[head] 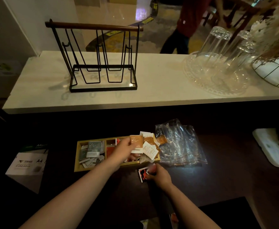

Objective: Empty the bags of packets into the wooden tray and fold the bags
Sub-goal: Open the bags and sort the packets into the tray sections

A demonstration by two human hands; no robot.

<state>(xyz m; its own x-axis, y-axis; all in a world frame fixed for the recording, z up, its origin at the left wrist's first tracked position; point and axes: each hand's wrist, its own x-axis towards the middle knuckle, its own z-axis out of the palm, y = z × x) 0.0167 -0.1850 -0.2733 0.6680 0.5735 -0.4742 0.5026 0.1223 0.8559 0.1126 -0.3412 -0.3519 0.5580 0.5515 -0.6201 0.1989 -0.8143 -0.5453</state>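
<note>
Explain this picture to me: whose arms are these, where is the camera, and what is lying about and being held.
There is no machine here. A person wears a camera on the head, looking forward and down at their own bare arms. The left hand holds an orange packet over the wooden tray, whose compartments hold grey, red and white packets. The right hand grips a red-and-black packet on the dark table, just in front of the tray. Emptied clear plastic bags lie right of the tray. On the pale counter behind stand a black wire rack and upturned glasses.

The left hand (125,150) hides the wooden tray's (79,160) middle compartment; print on the packets (149,150) is unreadable.
</note>
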